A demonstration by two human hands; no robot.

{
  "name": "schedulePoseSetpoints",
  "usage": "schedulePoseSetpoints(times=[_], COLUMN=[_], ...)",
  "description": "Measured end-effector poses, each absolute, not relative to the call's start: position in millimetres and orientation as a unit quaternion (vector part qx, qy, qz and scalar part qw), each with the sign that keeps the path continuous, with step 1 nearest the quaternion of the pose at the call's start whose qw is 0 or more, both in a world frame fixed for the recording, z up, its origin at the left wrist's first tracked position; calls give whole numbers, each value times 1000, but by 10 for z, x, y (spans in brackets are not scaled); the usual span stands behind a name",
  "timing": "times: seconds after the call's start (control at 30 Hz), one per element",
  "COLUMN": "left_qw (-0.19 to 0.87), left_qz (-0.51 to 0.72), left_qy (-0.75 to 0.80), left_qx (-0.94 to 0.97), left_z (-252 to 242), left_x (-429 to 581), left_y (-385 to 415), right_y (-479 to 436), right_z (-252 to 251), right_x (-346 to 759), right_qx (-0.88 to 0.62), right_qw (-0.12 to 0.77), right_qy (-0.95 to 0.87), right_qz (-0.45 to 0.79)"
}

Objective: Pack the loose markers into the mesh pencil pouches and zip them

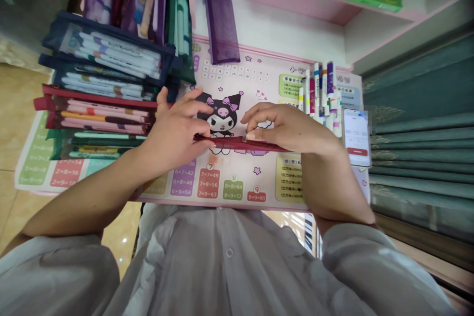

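Dark-red mesh pouch (240,144) lies flat across the middle of the printed desk mat (266,190), looks empty, zip edge betw. both hands. L hand (174,133) clamped on its left end, thumb & fingers together; R hand (281,128) pinching top edge w/ thumb & fingertips, seems clamped too. Done so far: filled pouches (103,79) full of markers stacked at left. Left: loose markers (322,94) bunched at right, by phone (356,137); flat purple pouch (221,24) at far edge, looks unfilled.
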State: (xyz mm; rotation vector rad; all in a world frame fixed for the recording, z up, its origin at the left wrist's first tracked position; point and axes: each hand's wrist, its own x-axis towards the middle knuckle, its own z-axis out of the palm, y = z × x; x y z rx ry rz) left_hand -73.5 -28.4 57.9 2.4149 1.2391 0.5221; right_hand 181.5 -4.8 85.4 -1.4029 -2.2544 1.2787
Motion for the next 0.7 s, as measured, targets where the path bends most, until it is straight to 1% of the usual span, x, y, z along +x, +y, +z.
schedulePoseSetpoints(times=[0.47, 0.7], left_qw=[199, 202], left_qz=[171, 126], left_qy=[457, 485], left_qx=[850, 841], left_z=[631, 703], left_x=[-738, -721], left_y=[-270, -276], right_y=[-6, 15], right_z=[876, 905], right_x=[1885, 1909], right_qx=[-482, -495], right_qw=[92, 66], right_qy=[-758, -753], right_qz=[429, 428])
